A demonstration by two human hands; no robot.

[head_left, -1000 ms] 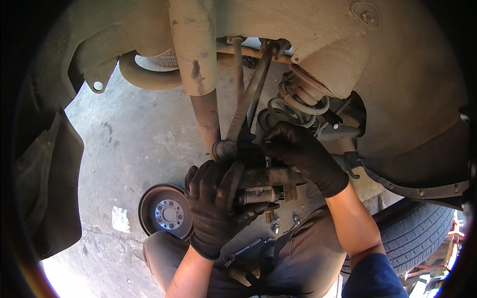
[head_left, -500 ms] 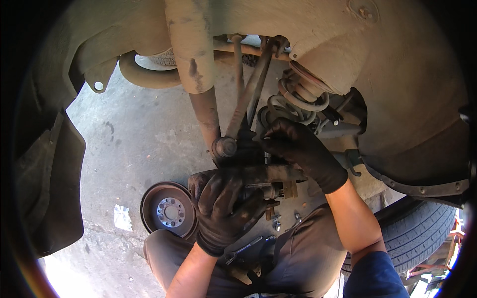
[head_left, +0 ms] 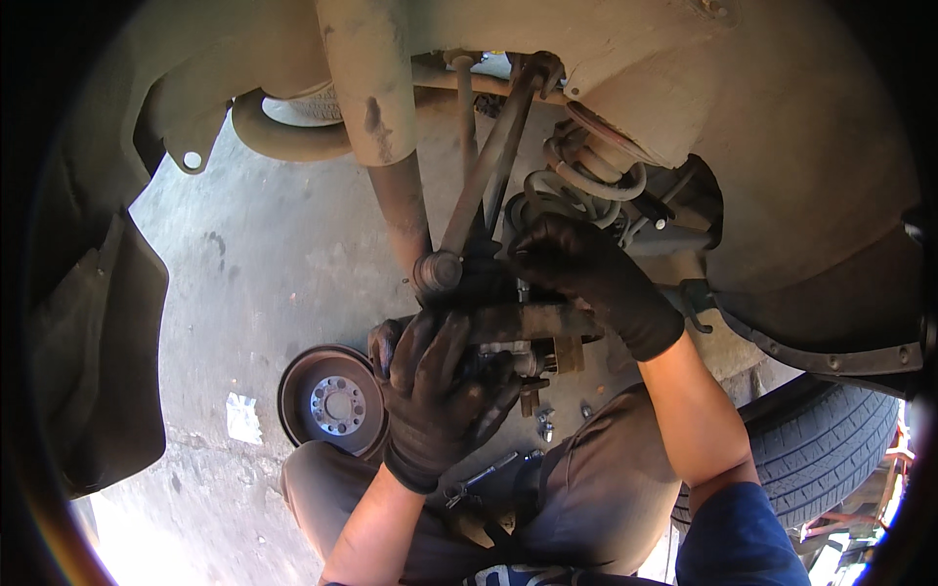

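A dark wheel hub and brake assembly is at the centre, with a pale metal hub part showing on its near side. My left hand, in a black glove, lies against the assembly's left part with its fingers apart and stretched over the upper edge. Behind the right part of the assembly is my right hand, also gloved, its fingers curled together. Whatever is between those fingers is hidden. A rod with a round bushing end meets the assembly just above my left hand.
A shock absorber and a coil spring flank the rods. On the concrete floor lie a brake drum, a white scrap and small metal parts. A tool lies between my legs. A tyre is at the right.
My left hand's fingers have straightened and reach a little higher on the assembly. My right hand has shifted slightly and stays curled. The whole view has tilted a little.
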